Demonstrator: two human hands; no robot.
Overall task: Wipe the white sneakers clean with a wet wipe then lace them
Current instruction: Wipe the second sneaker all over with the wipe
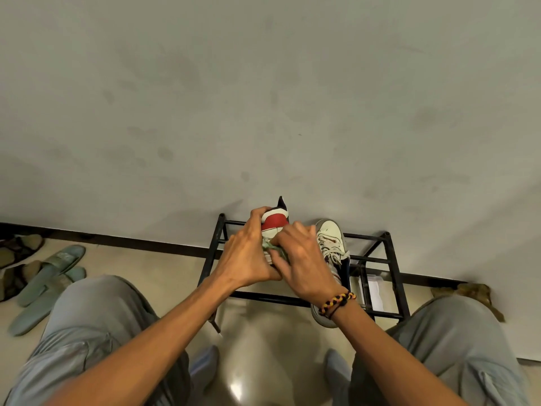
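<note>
Sneakers sit at the black metal shoe rack [393, 259] against the pale wall [263, 83]: one, white with a red heel panel [273, 219], is held up over the rack's left end, while the second sneaker [332, 238], laced and greyed with dirt, lies on the top rails just to its right. The left hand [246, 259] has its grip curled round the red-heeled shoe, fingertips over the heel. The right hand [304, 262], with a braided bracelet [336, 303] at the wrist, pinches a crumpled greenish wet wipe [275, 247] against that shoe's side. Grey-trousered knees frame the view, and green slippers [49, 276] lie on the floor [164, 268] at far left.
</note>
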